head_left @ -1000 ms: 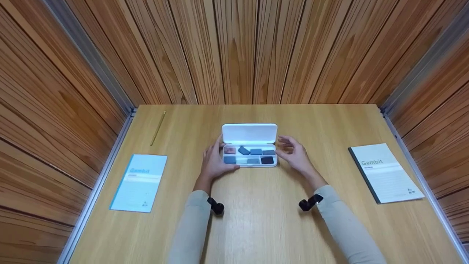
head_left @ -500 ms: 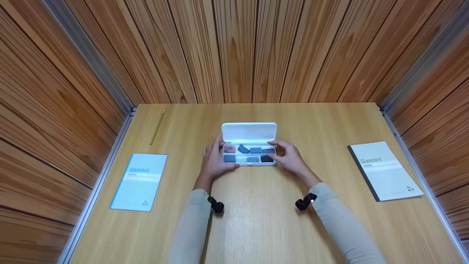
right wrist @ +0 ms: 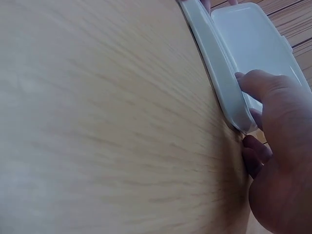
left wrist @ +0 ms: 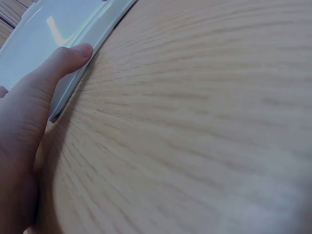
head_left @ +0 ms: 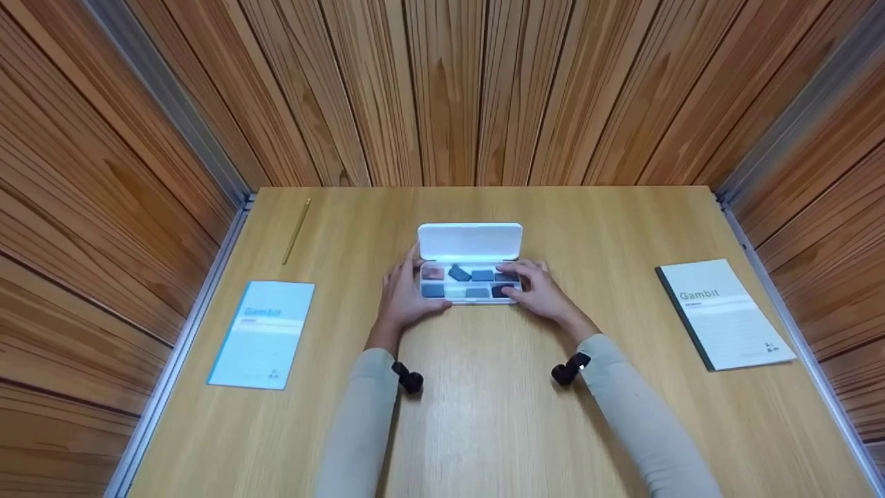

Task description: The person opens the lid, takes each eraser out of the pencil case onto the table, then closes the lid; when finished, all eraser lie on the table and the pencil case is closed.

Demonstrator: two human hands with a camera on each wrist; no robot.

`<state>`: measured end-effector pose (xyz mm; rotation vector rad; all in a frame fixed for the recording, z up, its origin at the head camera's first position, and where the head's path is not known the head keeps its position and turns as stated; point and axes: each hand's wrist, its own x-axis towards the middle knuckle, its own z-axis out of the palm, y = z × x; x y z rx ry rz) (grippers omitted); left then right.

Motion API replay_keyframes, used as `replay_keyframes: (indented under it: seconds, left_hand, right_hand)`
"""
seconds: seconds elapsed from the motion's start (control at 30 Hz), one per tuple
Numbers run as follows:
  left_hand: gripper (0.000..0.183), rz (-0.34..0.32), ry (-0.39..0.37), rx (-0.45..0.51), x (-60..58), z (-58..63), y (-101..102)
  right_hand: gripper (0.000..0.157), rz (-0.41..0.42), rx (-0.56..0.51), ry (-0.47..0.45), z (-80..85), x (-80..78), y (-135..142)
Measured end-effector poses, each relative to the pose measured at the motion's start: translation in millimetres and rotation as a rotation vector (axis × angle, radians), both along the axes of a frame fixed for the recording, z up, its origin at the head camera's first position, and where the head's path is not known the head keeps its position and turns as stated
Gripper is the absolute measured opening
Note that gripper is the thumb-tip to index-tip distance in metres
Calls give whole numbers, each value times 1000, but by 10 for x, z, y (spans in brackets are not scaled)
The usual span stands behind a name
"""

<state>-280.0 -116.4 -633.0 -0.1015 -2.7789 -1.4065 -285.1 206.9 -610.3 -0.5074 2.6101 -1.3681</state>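
Observation:
A white hinged case (head_left: 470, 301) sits on the table with its lid (head_left: 470, 241) raised. Small compartments hold several blocks, among them a pink block (head_left: 433, 273), a tilted blue-grey block (head_left: 459, 273) and a near-black block (head_left: 499, 291). My left hand (head_left: 406, 296) grips the case's left end, thumb along the front edge and fingers around the side. Over the right end, my right hand (head_left: 539, 294) reaches in with thumb and index finger; the thumb partly covers the near-black block. Whether these fingers pinch a block is hidden, also in the right wrist view.
A blue notebook (head_left: 261, 335) lies at the left, with a gold pencil-like stick (head_left: 296, 232) beyond it. At the right is a white notebook (head_left: 726, 315) with a dark spine. Wooden walls (head_left: 442, 97) enclose the table's back and sides.
My right hand has moved left from beside the case to over its right-hand compartments. The left hand keeps its hold. The whole head view has shifted slightly.

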Motion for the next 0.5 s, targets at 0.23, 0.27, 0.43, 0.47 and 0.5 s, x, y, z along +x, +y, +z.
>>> replay_keyframes:
  seconds: [0.23, 0.27, 0.43, 0.47, 0.5]
  left_hand:
    - [141, -3, -1, -1, -10, -16, 8]
    - [141, -4, 0, 0, -11, -18, 8]
    - [141, -8, 4, 6, -3, -17, -2]
    - [141, -9, 3, 6, 0, -17, -4]
    - [141, -9, 2, 6, 3, -17, -6]
  right_hand:
    - [47, 10, -2, -14, 9, -7, -30]
    - [46, 9, -5, -16, 10, -7, -35]
    - [45, 15, -8, -13, 13, -5, -50]
    - [45, 15, -7, -15, 13, -5, -54]
    - [45, 15, -5, -15, 6, -6, -57]
